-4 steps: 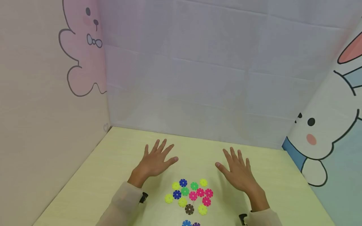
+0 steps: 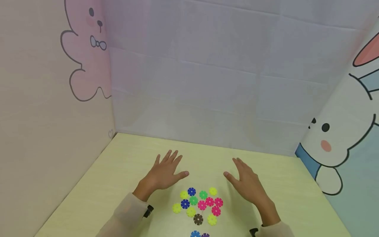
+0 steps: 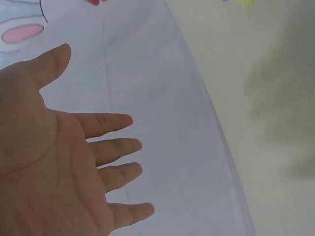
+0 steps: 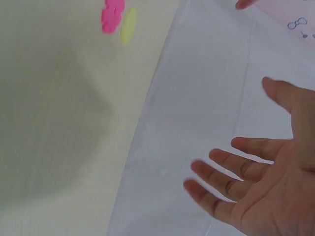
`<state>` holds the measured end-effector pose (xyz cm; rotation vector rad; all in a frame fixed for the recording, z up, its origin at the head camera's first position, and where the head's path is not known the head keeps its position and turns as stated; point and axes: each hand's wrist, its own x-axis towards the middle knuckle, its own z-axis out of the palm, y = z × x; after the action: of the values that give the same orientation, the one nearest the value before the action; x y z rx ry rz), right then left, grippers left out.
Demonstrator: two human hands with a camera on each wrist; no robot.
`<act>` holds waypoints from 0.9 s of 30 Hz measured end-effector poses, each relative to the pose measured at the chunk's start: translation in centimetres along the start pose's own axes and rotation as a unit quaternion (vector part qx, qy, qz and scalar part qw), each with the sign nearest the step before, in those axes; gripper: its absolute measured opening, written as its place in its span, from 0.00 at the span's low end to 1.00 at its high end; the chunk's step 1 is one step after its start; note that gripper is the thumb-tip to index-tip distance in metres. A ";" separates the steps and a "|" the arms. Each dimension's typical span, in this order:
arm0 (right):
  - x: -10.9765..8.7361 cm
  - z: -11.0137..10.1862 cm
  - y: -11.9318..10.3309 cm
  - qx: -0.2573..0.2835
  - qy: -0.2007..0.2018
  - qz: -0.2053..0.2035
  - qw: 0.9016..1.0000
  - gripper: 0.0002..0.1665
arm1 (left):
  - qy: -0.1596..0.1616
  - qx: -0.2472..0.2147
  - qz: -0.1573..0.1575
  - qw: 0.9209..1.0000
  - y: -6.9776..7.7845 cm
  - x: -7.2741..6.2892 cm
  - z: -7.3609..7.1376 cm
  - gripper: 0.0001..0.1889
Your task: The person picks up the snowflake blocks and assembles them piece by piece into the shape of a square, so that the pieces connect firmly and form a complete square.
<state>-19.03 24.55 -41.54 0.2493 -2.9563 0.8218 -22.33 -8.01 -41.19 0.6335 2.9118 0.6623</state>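
Altogether, sixteen notched discs [image 2: 202, 205] near two hands [image 2: 164, 173] [image 2: 249, 187], loosely spread and empty.

A pale yellow counter [image 2: 88, 194] has walls [image 2: 237, 105] on three sides. The greyish white back wall [image 2: 192, 85] has straight fold lines [image 2: 219, 67]. The beige left wall [image 2: 38, 131] carries a pink cartoon animal [image 2: 88, 69] with a bow tie [image 2: 98, 43]; the right wall [image 2: 358, 184] shows a white cartoon rabbit [image 2: 349, 131]. The light is soft.

Table [image 2: 88, 197], one, pale yellow. On it I count, loosely grouped and all notched: yellow discs [image 2: 176, 208], five; dark blue discs [image 2: 185, 204], two; green discs [image 2: 193, 200], two; pink discs [image 2: 216, 211], four; brown disc [image 2: 198, 219], one. Slightly apart, nearer side: light blue disc [image 2: 195, 234], one; purple disc [image 2: 205, 235], one.
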 end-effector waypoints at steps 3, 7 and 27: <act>-0.5 0.7 -1.0 0.070 0.015 0.008 0.997 0.34 | -0.034 -0.033 0.039 0.998 1.1 -1.1 -0.1 0.35; -1.9 1.7 -2.3 0.119 -0.014 0.007 0.993 0.19 | -0.103 -0.077 0.080 0.988 2.3 -2.3 0.6 0.22; -7.6 9.3 -0.9 0.181 -0.256 0.027 0.949 0.17 | -0.160 -0.001 0.127 0.979 4.8 -5.6 9.0 0.14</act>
<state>-11.50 19.99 -49.85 0.4658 -3.2554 1.5187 -13.89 -2.86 -47.26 1.0208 2.5573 0.5272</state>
